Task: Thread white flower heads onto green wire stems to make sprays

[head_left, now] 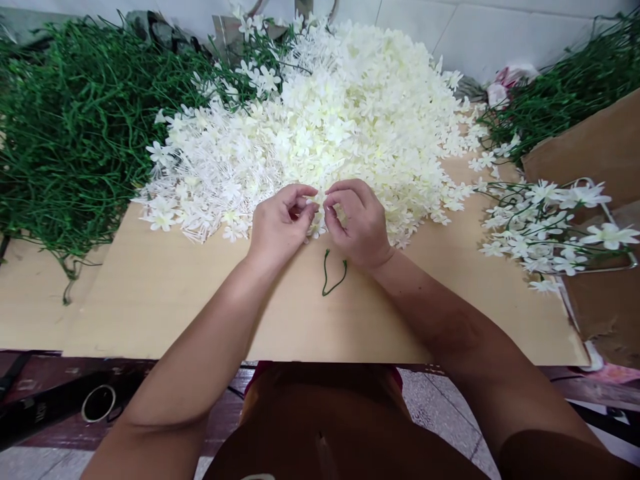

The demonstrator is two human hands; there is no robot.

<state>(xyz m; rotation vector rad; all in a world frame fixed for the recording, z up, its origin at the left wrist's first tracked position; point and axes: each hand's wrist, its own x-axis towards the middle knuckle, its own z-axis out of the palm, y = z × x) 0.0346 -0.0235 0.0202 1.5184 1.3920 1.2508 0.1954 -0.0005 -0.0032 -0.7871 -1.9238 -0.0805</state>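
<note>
My left hand [279, 225] and my right hand [361, 223] face each other at the front edge of a big heap of white artificial flowers [345, 127]. Thumb and forefinger are drawn together on each hand, a small gap apart from the other hand. What the fingertips hold, if anything, blends into the white petals behind them and cannot be made out. Just below my right hand, a short green plastic stem [326, 293] lies bent in a V on the tan board [300, 327].
Tangled green stems [80, 127] are piled at the left, with more green stems [585, 100] at the back right. Finished-looking white flower sprays [565, 223] rest on a wire frame [610, 267] beside brown cardboard [595, 147]. A tiled wall [480, 33] stands behind.
</note>
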